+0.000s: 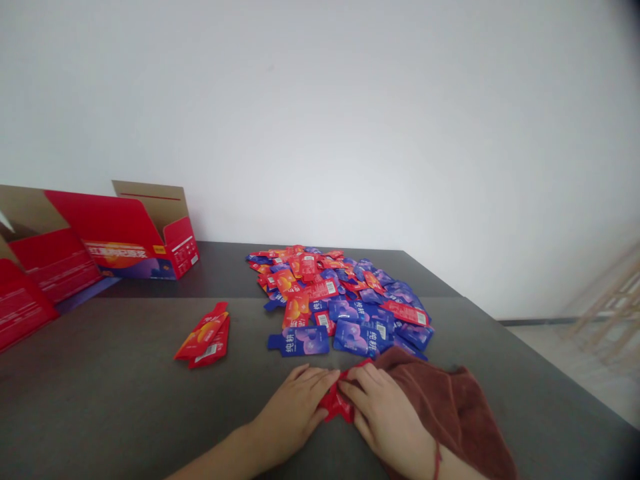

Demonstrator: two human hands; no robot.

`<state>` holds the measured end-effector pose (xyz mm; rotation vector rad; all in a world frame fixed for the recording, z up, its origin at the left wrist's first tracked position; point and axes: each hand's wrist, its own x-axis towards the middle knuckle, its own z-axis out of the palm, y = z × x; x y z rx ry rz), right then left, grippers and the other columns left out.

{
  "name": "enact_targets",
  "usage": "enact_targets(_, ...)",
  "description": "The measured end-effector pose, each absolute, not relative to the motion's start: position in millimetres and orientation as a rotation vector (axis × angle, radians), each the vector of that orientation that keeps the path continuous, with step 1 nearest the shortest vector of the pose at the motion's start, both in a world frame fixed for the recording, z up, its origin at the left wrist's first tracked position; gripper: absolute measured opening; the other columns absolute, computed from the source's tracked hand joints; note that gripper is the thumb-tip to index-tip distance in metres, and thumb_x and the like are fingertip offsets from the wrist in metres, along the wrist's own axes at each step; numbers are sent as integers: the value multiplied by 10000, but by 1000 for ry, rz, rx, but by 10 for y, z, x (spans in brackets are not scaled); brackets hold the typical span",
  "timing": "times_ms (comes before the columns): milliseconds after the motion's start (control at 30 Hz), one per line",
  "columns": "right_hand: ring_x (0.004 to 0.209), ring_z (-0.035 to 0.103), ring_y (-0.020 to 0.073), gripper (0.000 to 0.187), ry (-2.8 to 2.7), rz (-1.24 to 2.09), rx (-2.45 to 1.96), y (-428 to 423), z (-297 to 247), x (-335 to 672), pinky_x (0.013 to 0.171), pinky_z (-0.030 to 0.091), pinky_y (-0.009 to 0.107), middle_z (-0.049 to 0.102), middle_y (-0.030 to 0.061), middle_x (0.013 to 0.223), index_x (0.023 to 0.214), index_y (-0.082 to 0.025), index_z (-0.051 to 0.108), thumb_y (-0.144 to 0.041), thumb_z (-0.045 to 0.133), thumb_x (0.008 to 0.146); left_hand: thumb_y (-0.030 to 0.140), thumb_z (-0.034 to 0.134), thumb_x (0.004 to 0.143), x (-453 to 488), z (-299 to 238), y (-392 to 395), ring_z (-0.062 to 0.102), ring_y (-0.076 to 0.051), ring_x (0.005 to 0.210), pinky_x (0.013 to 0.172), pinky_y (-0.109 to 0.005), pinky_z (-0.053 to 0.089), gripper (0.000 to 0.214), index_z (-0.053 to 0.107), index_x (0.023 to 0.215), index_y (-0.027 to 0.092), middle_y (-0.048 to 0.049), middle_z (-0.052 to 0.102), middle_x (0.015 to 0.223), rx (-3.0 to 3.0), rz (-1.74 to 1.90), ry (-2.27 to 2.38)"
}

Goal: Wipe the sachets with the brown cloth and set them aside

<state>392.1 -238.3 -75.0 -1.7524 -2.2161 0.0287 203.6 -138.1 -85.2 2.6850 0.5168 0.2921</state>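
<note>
My left hand (295,410) and my right hand (387,417) lie close together on the dark table (125,393), near its front edge. Both press their fingers on a red pouch (336,402) that lies between them. My right hand also rests on a brown cloth (450,400), which covers part of the pouch. Just beyond my hands a large heap of red and blue pouches (345,300) spreads across the middle of the table. A blue pouch (300,342) lies at the near edge of the heap.
A small stack of red pouches (206,337) lies apart at the left. Open red cardboard boxes (120,240) stand at the far left against the white wall. At the right the table ends above a light floor with a wooden frame (610,307).
</note>
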Motion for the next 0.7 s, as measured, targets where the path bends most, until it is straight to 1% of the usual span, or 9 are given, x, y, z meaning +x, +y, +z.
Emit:
enact_targets(133,1038,492,235,309,-2308,69,-1678,-2429,-769,3759,911,391,379,580,43,1136,1136,-263,599,-187,570,837,102,505,852,2036,-865,-1374,415,-201,1295,1129,-431,264,648,285,1448,233,-55,479,1414,2646,285,550)
enact_targets(233,1032,493,223,336,-2250,80,-1698,-2451,-768,3840,906,392,367,581,42,1122,1146,-267,598,-143,538,840,89,512,840,2040,-862,-1380,402,-193,1306,1137,-426,250,667,275,1449,224,-53,470,1421,2638,265,566)
enact_targets(367,988,498,221,345,-2097,0,-1848,-2391,-742,4067,882,408,366,586,54,1064,1129,-233,615,-91,492,840,81,502,830,2040,-854,-1379,388,-199,1321,1137,-435,247,688,255,1455,225,-55,458,1434,2625,263,575)
enact_targets(533,953,495,213,275,-2096,-28,-1898,-2260,-700,4074,854,411,350,584,47,984,1020,-227,653,-92,504,832,87,498,831,2038,-886,-1366,384,-208,1325,1132,-454,252,712,213,1467,232,-66,454,1434,2618,279,567)
enact_targets(700,969,481,199,210,-2233,37,-1778,-2224,-683,3846,859,391,339,585,24,1004,1021,-237,635,-163,543,849,86,490,832,2043,-905,-1369,358,-208,1342,1138,-457,246,705,216,1464,235,-71,404,1471,2649,296,551)
